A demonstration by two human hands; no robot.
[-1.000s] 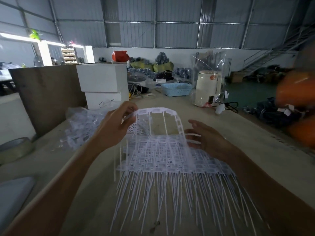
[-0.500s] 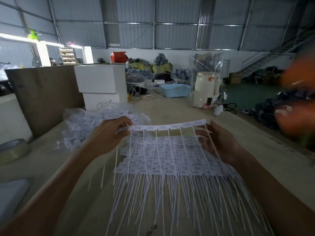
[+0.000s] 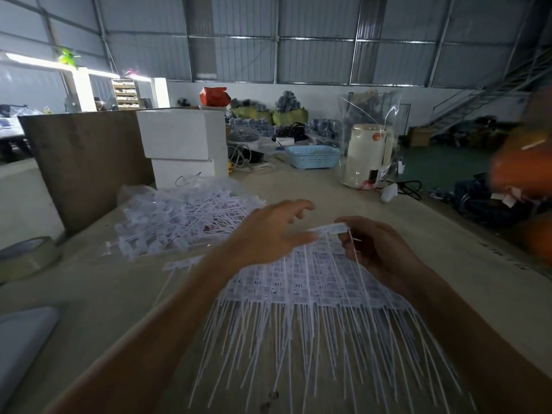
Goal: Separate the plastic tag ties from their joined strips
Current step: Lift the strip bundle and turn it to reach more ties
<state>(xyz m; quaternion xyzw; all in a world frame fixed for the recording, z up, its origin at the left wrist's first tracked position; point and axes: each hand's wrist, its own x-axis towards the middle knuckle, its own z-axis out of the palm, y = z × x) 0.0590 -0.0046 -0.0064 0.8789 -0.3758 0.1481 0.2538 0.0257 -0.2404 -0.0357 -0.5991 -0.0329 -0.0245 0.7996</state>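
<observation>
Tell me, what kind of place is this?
Probably a warehouse or workshop: corrugated metal walls, a metal staircase, bundled goods along the far wall, and a long worktable piled with plastic tag ties.

Both forearms are bare, with no sleeves, gloves, rings or watch showing

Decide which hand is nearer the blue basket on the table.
Right. The right hand lies below the blue basket, slightly right; the left hand sits farther left.
</observation>
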